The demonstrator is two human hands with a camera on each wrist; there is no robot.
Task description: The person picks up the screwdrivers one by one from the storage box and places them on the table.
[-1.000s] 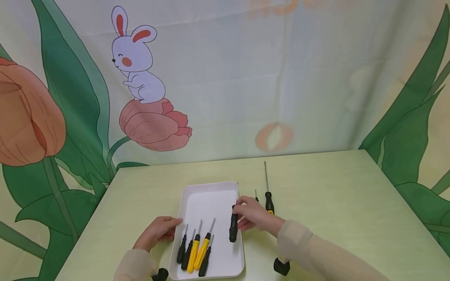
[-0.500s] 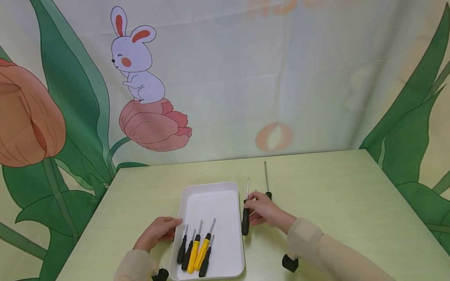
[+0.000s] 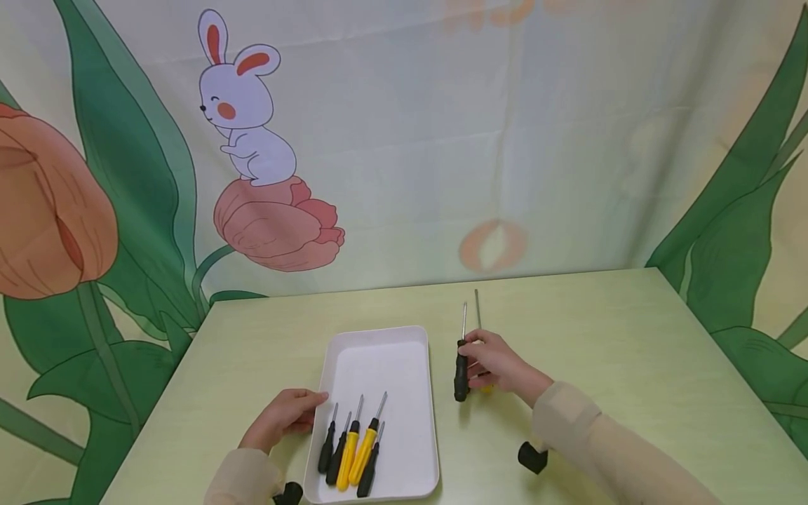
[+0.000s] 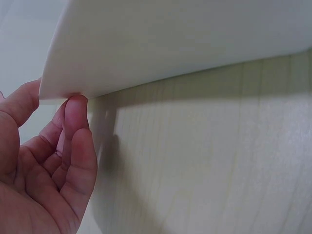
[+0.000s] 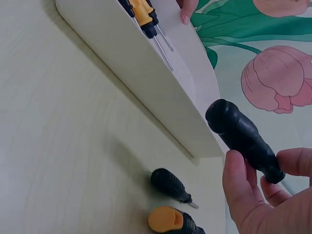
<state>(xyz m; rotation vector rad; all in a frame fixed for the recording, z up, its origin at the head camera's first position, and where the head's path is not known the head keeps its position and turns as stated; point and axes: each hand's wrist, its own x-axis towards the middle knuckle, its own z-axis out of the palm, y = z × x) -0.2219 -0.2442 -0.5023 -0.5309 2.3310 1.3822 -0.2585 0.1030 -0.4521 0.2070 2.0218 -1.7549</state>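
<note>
My right hand [image 3: 501,363] holds a black-handled screwdriver [image 3: 461,379] above the table, right of the white tray [image 3: 407,393], its shaft pointing away from me. In the right wrist view the thumb and fingers pinch the handle near its shaft end. Beneath that hand a short black screwdriver [image 5: 168,183] and a long one with a yellow-ended handle [image 5: 165,219] lie on the table; the hand covers most of them in the head view. My left hand [image 3: 284,417] grips the tray's left edge, thumb at the rim and fingertips under it.
Several screwdrivers lie side by side in the tray's near part, black ones and two yellow ones [image 3: 348,456]. The pale table [image 3: 600,351] ends at a printed curtain [image 3: 404,175] behind. A black wrist device [image 3: 533,457] hangs below my right sleeve.
My right hand has carried the black screwdriver from over the tray's right edge rightward and away, over the screwdrivers on the table. My left hand and the tray have stayed put.
</note>
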